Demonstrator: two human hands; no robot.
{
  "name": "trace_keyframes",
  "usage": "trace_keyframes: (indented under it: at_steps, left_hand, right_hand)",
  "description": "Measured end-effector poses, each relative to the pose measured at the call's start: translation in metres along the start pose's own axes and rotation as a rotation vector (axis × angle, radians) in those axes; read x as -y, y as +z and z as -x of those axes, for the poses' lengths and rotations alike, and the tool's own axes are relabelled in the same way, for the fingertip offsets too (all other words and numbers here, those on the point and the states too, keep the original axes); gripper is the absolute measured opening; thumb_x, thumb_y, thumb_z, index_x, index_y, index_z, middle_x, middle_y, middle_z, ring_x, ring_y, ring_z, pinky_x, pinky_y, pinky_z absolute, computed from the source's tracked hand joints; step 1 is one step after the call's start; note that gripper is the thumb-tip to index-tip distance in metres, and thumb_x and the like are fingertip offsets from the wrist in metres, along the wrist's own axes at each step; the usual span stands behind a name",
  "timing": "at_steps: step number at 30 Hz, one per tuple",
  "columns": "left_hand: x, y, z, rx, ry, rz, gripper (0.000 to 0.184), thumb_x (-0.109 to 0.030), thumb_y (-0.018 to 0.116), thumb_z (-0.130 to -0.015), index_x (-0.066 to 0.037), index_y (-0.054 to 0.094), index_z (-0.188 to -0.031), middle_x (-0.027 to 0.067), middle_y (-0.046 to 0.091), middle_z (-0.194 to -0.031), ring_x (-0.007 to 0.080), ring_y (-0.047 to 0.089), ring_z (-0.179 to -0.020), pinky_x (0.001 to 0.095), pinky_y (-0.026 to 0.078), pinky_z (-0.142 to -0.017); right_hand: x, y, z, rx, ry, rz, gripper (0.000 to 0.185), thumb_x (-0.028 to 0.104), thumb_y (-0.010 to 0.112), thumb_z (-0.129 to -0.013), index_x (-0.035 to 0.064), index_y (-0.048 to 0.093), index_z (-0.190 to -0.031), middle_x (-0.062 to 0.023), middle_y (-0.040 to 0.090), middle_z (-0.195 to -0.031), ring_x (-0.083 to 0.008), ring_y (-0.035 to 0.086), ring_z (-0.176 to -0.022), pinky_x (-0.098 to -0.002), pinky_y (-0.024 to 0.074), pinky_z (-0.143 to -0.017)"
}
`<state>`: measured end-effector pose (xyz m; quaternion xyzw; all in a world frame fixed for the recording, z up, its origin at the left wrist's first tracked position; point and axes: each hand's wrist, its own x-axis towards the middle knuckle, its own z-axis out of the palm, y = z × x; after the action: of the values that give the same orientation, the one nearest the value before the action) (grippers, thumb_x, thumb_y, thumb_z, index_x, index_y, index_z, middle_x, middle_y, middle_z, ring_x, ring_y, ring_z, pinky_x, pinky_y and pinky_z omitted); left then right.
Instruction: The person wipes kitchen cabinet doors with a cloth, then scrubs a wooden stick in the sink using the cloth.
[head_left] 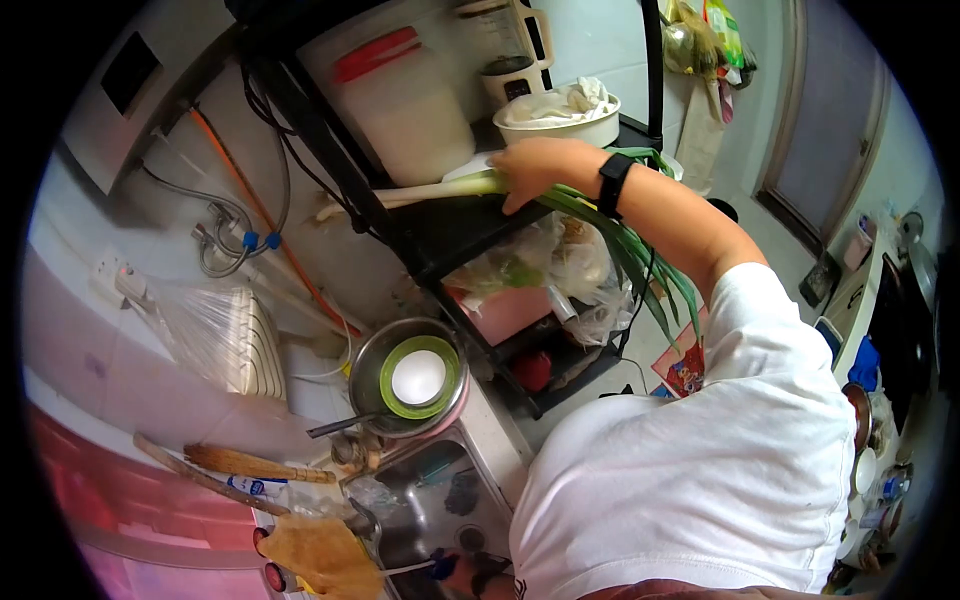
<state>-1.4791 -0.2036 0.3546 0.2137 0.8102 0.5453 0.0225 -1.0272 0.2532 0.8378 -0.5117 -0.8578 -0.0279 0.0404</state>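
My right hand [527,172], a black watch on its wrist, is closed around long green onions [470,184] at the black shelf rack. Their white root ends point left past the rack's post, and their green leaves [650,265] hang down to the right under my forearm. Low in the view, my left hand [462,578] is over the sink [425,505], partly cut off by the frame edge and my shirt. It holds a blue-handled tool [440,566] with a thin pale shaft; its exact kind is unclear.
The black rack [440,235] holds a red-lidded bin [405,110], a blender [505,60], a white basin [560,125] and bagged items [560,265]. Beside the sink stands a metal pot [365,370] containing a green colander [385,385] and white bowl [418,378]. A brush [255,464] lies nearby.
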Motion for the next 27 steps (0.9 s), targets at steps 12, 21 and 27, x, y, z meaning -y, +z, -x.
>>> trace_keyframes:
  at_steps: [12,21,27]
  left_hand:
    - [-0.005,0.013,-0.009,0.076,-0.008,0.07,0.027,-0.013,0.064,-0.084,-0.001,0.06,-0.107,0.011,0.064,-0.102,0.0186,0.06,-0.089,0.0293,0.051,-0.08]
    - [-0.014,0.018,-0.013,0.146,-0.022,0.16,0.026,-0.014,0.063,-0.086,-0.003,0.062,-0.109,0.0096,0.064,-0.104,0.0167,0.059,-0.092,0.0286,0.05,-0.083]
    - [-0.055,-0.019,-0.019,0.369,-0.036,0.414,0.025,-0.015,0.063,-0.087,-0.005,0.063,-0.11,0.0087,0.063,-0.105,0.0154,0.059,-0.094,0.0281,0.05,-0.085]
  right_hand:
    - [-0.017,0.014,0.019,-0.126,-0.046,0.004,0.061,0.043,0.075,-0.072,-0.0014,0.061,-0.112,-0.0219,0.064,-0.104,-0.0374,0.06,-0.1,-0.0428,0.0478,-0.087]
    - [-0.066,0.006,0.069,-0.671,0.289,0.074,0.026,0.021,0.066,-0.078,0.0048,0.059,-0.096,-0.0153,0.061,-0.098,-0.0371,0.063,-0.089,-0.046,0.0512,-0.074]
    - [-0.096,0.018,0.075,-0.529,0.357,0.025,0.026,0.025,0.067,-0.078,0.0045,0.06,-0.093,-0.0167,0.062,-0.09,-0.0377,0.062,-0.087,-0.0463,0.0493,-0.074]
